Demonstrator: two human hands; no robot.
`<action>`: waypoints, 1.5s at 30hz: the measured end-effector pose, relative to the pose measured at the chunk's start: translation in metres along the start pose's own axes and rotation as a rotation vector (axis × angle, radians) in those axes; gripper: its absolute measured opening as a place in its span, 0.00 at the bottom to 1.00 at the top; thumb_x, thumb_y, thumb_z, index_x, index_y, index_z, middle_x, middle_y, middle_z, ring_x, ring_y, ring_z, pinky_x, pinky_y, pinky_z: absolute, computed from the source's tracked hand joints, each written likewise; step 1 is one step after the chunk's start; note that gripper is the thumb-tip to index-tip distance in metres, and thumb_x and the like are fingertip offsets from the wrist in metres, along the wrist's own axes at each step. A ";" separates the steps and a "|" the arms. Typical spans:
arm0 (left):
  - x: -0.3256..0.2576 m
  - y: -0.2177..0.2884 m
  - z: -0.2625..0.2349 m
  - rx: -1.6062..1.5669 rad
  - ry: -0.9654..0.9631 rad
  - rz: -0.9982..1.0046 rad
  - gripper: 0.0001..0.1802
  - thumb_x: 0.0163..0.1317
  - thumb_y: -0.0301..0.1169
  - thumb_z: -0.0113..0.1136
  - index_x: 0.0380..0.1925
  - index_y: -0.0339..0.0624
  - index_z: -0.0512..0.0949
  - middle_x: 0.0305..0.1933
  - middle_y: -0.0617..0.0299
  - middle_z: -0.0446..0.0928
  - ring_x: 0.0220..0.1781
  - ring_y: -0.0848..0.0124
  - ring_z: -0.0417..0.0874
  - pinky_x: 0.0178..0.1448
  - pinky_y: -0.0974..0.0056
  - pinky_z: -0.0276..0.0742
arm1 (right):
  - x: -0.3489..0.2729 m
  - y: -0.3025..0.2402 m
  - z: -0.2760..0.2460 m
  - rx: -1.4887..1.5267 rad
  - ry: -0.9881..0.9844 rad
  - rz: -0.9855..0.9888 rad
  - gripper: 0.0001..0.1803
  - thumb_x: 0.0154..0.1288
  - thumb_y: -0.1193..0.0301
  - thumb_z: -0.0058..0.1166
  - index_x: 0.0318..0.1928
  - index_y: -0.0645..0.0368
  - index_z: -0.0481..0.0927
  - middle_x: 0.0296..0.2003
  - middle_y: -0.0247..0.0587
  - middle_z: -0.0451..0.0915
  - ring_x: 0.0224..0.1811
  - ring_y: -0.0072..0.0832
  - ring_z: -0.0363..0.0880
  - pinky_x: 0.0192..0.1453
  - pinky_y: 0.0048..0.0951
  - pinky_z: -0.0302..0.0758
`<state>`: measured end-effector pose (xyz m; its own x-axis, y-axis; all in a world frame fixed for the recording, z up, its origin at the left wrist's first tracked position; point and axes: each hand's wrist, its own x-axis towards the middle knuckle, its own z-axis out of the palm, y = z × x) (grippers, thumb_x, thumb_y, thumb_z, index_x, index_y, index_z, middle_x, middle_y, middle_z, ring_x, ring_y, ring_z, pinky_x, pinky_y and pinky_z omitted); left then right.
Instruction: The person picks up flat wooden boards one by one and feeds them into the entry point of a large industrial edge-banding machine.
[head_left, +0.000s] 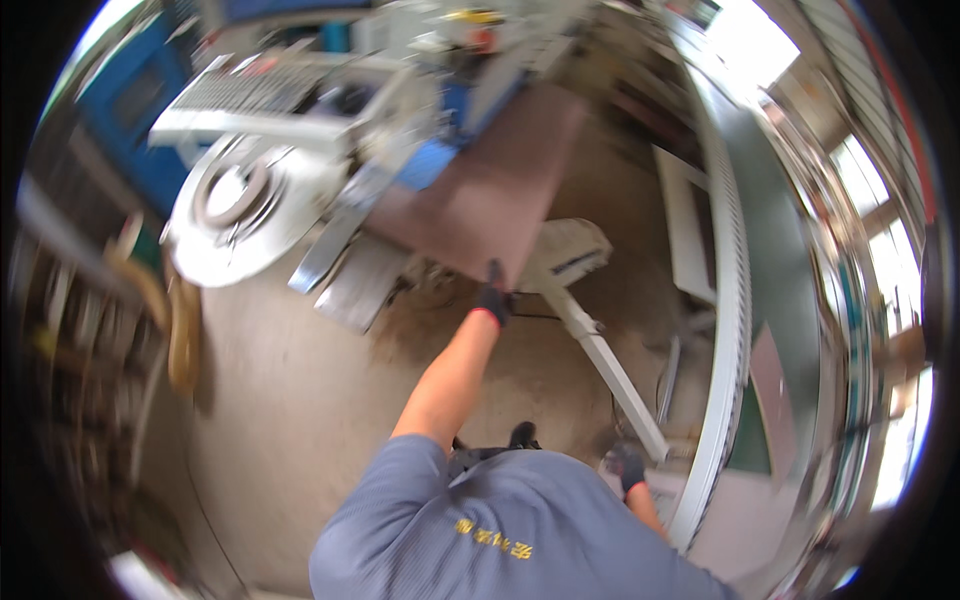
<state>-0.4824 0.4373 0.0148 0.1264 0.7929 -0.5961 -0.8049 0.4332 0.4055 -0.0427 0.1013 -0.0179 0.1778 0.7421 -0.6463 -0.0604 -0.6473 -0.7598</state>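
Note:
A flat pinkish-brown panel [490, 190] slopes across the machine at the upper middle. My left hand [492, 298], in a dark glove with a red cuff, reaches out to its near corner. A digit lies over the panel's edge, and the hand appears closed on that corner; the other fingers are hidden. Low on the right, my right hand [626, 466], in a matching glove, hangs beside the long pale rail [722, 400]. Motion blur smears its fingers, so whether it holds anything does not show.
A white machine with a round disc [240, 205] stands at the upper left. Beneath the panel, a white angled support arm [605, 370] runs toward the rail. Another pinkish panel [772, 400] leans beyond the rail. A dark cable [205, 510] crosses the floor at left.

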 end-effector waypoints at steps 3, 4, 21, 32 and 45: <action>0.004 0.009 0.017 -0.113 -0.073 -0.008 0.25 0.54 0.65 0.53 0.35 0.58 0.70 0.20 0.67 0.65 0.16 0.74 0.65 0.17 0.69 0.60 | -0.039 -0.055 0.008 0.082 0.201 -0.203 0.10 0.65 0.62 0.50 0.40 0.54 0.75 0.30 0.34 0.77 0.31 0.25 0.77 0.33 0.29 0.75; 0.003 -0.004 0.029 -0.176 -0.063 0.022 0.23 0.58 0.61 0.52 0.36 0.56 0.69 0.20 0.67 0.65 0.19 0.73 0.66 0.20 0.69 0.62 | -0.041 -0.044 -0.015 0.063 0.316 -0.306 0.10 0.66 0.62 0.49 0.38 0.54 0.75 0.26 0.32 0.75 0.27 0.22 0.75 0.30 0.26 0.73; -0.157 -0.291 -0.280 2.191 -0.225 0.089 0.35 0.56 0.55 0.58 0.57 0.45 0.63 0.41 0.45 0.79 0.41 0.51 0.81 0.43 0.54 0.76 | -0.036 -0.028 -0.350 1.241 0.596 -0.528 0.26 0.62 0.57 0.53 0.55 0.58 0.67 0.53 0.46 0.71 0.50 0.38 0.73 0.57 0.38 0.70; -0.188 -0.354 -0.151 2.035 -0.350 0.048 0.30 0.57 0.37 0.61 0.57 0.42 0.62 0.50 0.48 0.77 0.48 0.60 0.81 0.49 0.60 0.77 | 0.036 0.034 -0.489 1.465 0.697 -0.365 0.29 0.57 0.52 0.58 0.53 0.54 0.67 0.49 0.39 0.71 0.45 0.34 0.73 0.49 0.33 0.73; -0.209 -0.391 -0.025 1.091 0.272 -0.326 0.25 0.58 0.48 0.60 0.46 0.41 0.72 0.35 0.54 0.80 0.32 0.66 0.81 0.34 0.62 0.79 | 0.045 0.093 -0.523 1.662 0.848 -0.326 0.41 0.60 0.46 0.50 0.67 0.54 0.56 0.68 0.40 0.53 0.70 0.34 0.49 0.71 0.40 0.53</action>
<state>-0.2092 0.0918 -0.0366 0.0005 0.5155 -0.8569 0.1836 0.8423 0.5068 0.4738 -0.0166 -0.0814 0.7149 0.1787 -0.6760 -0.5930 0.6672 -0.4508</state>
